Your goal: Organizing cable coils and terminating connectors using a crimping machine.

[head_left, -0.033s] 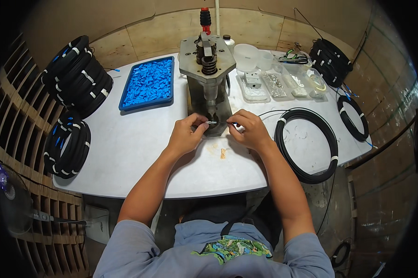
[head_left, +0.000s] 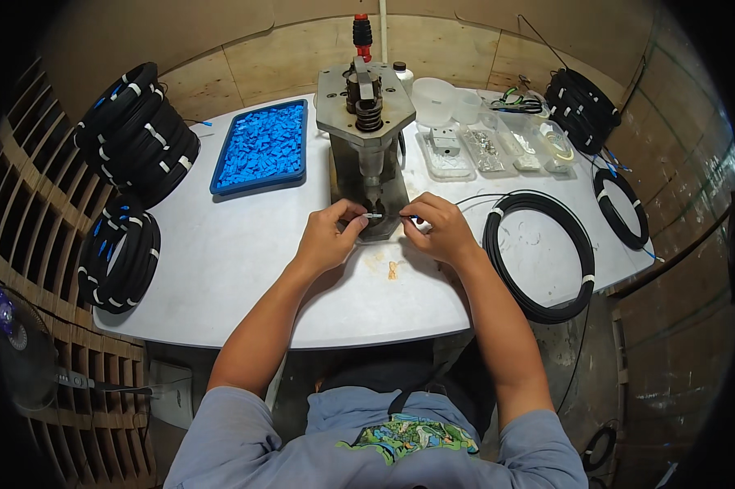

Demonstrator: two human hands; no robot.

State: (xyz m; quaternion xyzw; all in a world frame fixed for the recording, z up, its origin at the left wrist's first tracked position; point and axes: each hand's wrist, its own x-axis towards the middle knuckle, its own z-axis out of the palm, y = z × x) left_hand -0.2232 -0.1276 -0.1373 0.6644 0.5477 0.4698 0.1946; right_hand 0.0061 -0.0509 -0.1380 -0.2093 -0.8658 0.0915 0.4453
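Note:
My left hand pinches a small pale metallic connector piece between thumb and finger, at the foot of a steel bench press. Just to its right, my right hand has its fingers closed on the end of a thin black cable, where a bit of dark blue shows. The two hands are a short gap apart, in front of the press's lower tooling. From the right hand the cable runs to a large black coil bound with white ties. Whether the connector and the cable end touch is too small to tell.
A dark blue tray full of small blue parts lies left of the press. Stacked black cable coils stand far left, another coil stack far right. Clear bins of small parts sit behind the large coil. A fan is lower left.

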